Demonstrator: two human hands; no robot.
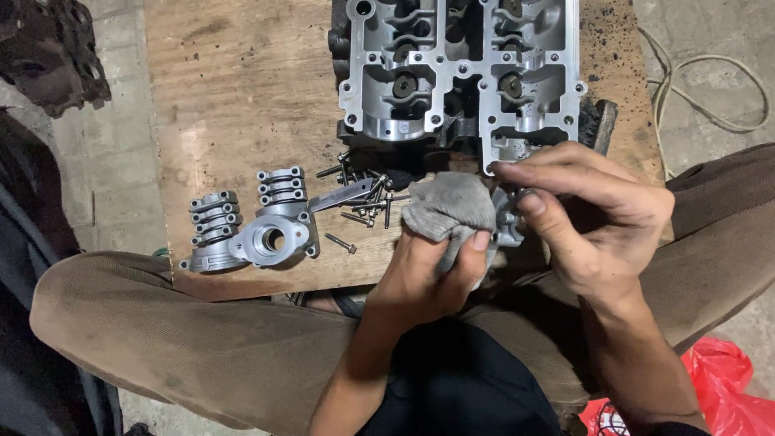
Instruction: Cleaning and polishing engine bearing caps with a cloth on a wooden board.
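Your left hand (436, 270) is closed around a grey rag (448, 210), pressing it against a small metal part (507, 222), perhaps a bearing cap, which your right hand (589, 214) pinches in its fingertips above the wooden board (242, 97), just below the cylinder head (460, 73). Loose bolts (363, 202) lie to the left.

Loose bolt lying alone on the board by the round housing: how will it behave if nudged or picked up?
The bolt is a thin round shank with a wider head, so it would probably roll in an arc when nudged. It looks like metal: stiff, not fragile. The wooden board looks flat and rough, which may slow it. Its small size could make pinching it fiddly.
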